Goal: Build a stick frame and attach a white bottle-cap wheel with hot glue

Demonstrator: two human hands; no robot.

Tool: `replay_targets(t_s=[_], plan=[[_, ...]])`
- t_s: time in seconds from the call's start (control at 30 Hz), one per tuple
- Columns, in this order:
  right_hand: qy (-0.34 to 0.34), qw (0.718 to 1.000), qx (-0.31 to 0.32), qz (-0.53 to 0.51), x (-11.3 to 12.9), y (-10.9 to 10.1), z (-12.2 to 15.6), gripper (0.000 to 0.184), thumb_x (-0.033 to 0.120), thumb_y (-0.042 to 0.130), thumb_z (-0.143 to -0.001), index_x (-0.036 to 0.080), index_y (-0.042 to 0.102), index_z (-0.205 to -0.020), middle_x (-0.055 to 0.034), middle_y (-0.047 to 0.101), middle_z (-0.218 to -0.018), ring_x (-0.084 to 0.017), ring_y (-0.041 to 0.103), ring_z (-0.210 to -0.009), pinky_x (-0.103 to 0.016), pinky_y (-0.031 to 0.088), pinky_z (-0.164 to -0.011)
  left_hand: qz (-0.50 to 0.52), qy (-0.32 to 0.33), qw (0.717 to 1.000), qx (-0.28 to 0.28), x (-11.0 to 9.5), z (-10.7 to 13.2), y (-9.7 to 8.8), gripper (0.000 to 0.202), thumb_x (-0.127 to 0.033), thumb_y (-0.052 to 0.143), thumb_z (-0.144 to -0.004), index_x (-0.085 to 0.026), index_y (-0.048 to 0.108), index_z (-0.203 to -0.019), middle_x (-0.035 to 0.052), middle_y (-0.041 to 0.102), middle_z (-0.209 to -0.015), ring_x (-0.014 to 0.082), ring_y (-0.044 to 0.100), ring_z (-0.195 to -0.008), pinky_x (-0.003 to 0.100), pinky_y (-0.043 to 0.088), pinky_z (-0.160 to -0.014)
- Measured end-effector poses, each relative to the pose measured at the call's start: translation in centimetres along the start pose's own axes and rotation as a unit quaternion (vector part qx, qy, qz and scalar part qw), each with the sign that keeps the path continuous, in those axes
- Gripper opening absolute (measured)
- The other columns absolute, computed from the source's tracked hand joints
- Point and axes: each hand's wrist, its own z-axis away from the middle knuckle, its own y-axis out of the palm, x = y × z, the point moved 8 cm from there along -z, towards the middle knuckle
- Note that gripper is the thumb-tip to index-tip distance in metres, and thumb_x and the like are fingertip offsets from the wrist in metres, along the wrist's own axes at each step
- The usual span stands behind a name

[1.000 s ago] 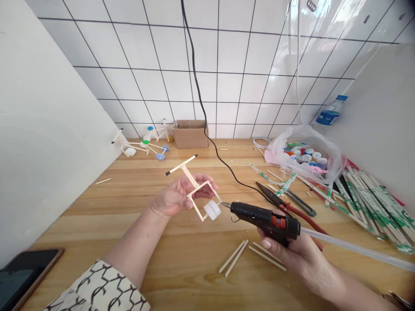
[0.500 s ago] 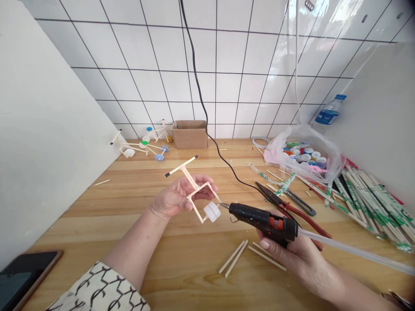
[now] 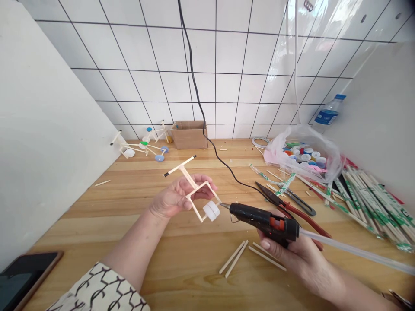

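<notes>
My left hand [image 3: 173, 198] holds up a small frame of pale wooden sticks [image 3: 194, 185], pinched between fingers and thumb. A white bottle-cap wheel [image 3: 211, 211] sits at the frame's lower corner. My right hand [image 3: 295, 255] grips a black hot glue gun [image 3: 263, 221] with a clear glue stick [image 3: 356, 252] running out of its back. The gun's metal nozzle [image 3: 225, 206] points at the white cap and stops just short of it, with a narrow gap showing.
Cut sticks [image 3: 236, 258] lie below the gun on the wooden table [image 3: 129, 224]. Red-handled pliers [image 3: 288, 205], a plastic bag of bottle caps [image 3: 303, 153], bundled chopsticks [image 3: 372, 207], a black cord [image 3: 223, 168], a cardboard box [image 3: 189, 134], stick models [image 3: 142, 147] and a phone [image 3: 26, 280] surround them.
The view has shifted slightly. The glue gun's nozzle and the frame with its cap stay almost where they were, and both hands keep the same hold.
</notes>
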Motion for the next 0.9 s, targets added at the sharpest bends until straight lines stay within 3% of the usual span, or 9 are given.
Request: replay_targets(t_s=[0.9], plan=[[0.009,0.999,-0.005,-0.036,-1.04,0.32,0.18,0.017,0.033,0.050,-0.089,0.019,0.054,-0.098,-0.0043,0.060,-0.086,-0.019,0.059,-0.080,-0.026,0.051,-0.069,-0.017,-0.007,1.000,-0.016,0.17,-0.02,-0.29,0.058,-0.022,0.085,-0.048,-0.018,0.068,-0.102,0.0105,0.068,-0.098,0.0236,0.062,-0.087,0.037,0.046,-0.086]])
